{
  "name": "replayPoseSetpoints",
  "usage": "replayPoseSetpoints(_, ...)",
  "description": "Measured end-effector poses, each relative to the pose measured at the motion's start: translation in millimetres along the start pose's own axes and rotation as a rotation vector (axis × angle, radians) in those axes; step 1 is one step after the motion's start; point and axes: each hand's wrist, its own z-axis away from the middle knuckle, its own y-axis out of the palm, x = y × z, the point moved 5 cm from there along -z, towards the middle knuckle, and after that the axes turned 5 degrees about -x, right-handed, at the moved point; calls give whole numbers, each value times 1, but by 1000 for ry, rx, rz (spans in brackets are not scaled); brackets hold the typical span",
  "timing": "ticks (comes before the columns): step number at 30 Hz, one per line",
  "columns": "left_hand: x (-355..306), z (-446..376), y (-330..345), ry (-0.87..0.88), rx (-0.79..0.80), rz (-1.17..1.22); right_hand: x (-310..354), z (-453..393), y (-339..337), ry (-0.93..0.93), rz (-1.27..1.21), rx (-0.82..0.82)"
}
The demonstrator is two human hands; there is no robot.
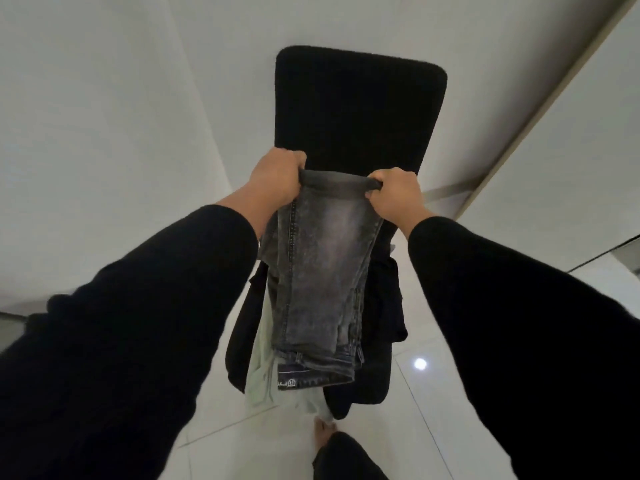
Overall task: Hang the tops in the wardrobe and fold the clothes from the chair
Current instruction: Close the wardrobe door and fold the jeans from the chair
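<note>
Gripping folded grey jeans [322, 271], left hand [273, 178] and right hand [398, 195], chair [356, 109] seat hidden.

We see faded grey-black jeans [318, 271], washed paler down the middle of the leg, with a dark waistband label printed in white. Behind them our chair [356, 109] is plain black. A pale mint-green garment [263, 372] hangs beneath the jeans beside black clothing [384, 306]. Our sleeves [156, 323] are black; the floor tiles [415, 427] glossy white.

Grey jeans [318, 271] — folded, hanging over chair [356, 109].
</note>
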Motion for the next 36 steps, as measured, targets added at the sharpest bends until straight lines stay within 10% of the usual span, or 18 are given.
replayPoseSetpoints(22,53,266,238,-51,244,48,-86,244,182,-171,179,388)
replayPoseSetpoints(26,69,277,278,-300,288,288,-98,248,225,-142,263,575)
replayPoseSetpoints(36,80,267,321,-1239,63,933,-117,196,241,151,-122,395)
